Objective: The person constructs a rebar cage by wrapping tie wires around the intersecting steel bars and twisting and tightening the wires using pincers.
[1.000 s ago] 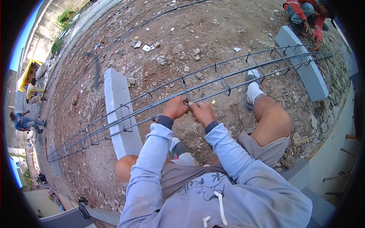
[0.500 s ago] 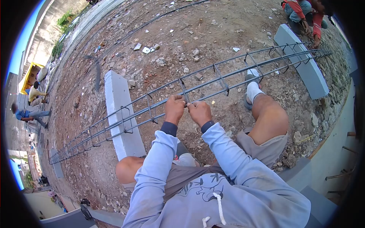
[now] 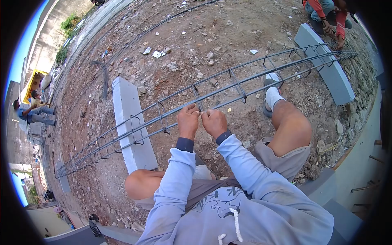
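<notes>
A long steel rebar cage (image 3: pixel 222 90) stretches diagonally in front of me, with square stirrups along its bars. My left hand (image 3: pixel 188 122) is closed at the near lower bar, thumb and fingertips pinched together beside a stirrup (image 3: pixel 197 94). Just to its right, my right hand (image 3: pixel 214 123) is also closed in a pinch, its fingertips almost meeting the left ones. Whatever small thing lies between the fingertips is too small and hidden to make out. Under the cage are a pale block (image 3: pixel 125 100) on the left and a grey block (image 3: pixel 332 79) on the right.
Another person's hands (image 3: pixel 339 42) are at the cage's far right end. Another block (image 3: pixel 63 182) supports the far left end. People (image 3: pixel 38 114) stand at the left beside a yellow structure (image 3: pixel 36 81). Rubble and tile pieces (image 3: pixel 157 53) litter the dirt; long bars lie beyond.
My left hand has shifted slightly, its fingers now more upright by the stirrup. My right hand stays almost in place. At the far left, a person in blue has moved.
</notes>
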Demonstrator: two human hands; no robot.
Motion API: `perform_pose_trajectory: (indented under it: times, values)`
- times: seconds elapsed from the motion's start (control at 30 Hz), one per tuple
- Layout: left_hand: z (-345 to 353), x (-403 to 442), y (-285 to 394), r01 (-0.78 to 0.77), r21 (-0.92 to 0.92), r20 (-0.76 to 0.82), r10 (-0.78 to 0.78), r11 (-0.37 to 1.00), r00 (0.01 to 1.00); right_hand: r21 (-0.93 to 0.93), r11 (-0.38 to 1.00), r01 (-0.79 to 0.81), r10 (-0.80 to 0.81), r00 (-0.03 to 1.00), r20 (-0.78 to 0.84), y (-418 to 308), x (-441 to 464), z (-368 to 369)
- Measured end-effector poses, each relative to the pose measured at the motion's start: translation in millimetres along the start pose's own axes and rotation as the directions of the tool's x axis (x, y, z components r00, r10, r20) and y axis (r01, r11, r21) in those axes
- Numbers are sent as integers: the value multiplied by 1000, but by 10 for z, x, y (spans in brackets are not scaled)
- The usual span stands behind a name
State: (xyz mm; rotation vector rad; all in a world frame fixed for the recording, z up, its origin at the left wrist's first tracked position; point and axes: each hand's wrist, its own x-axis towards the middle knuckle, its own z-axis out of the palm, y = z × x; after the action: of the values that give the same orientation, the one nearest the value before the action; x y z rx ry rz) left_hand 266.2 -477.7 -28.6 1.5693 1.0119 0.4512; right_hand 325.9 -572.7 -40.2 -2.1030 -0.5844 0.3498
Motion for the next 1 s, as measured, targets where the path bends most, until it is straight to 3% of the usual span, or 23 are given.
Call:
perform_pose_trajectory:
  times: [0.03, 0.2, 0.5, 0.6, 0.7, 0.77, 0.9, 1.0]
  values:
    - [-23, 30, -5, 21, -11, 23, -20, 1000, 1000, 13, 1000, 26, -25, 999, -36, 15, -3, 23]
    - [-81, 61, 91, 102, -49, 114, -96, 994, 989, -23, 999, -23, 25, 996, 82, -9, 4, -51]
    - [-127, 54, 146, 132, -59, 210, -116, 990, 971, -25, 998, -61, 63, 992, 109, -19, -19, -72]
    - [-123, -23, 134, 23, 95, 187, -41, 995, 982, -11, 999, -45, 45, 995, 85, 0, -26, -46]
    - [-166, -61, 73, -61, 59, 213, 47, 996, 976, -16, 1000, -23, 23, 998, 54, -1, -56, -40]
    - [-193, -81, 58, -156, 150, 236, 118, 976, 964, -12, 1000, -5, 5, 999, 35, -4, -98, -16]
    - [-191, -239, 142, -418, 333, 261, 344, 845, 902, 14, 998, 58, -58, 998, -21, 24, -261, -4]
    - [-201, -280, 193, -510, 391, 311, 412, 766, 857, -19, 996, 90, -90, 996, 4, -27, -362, -107]
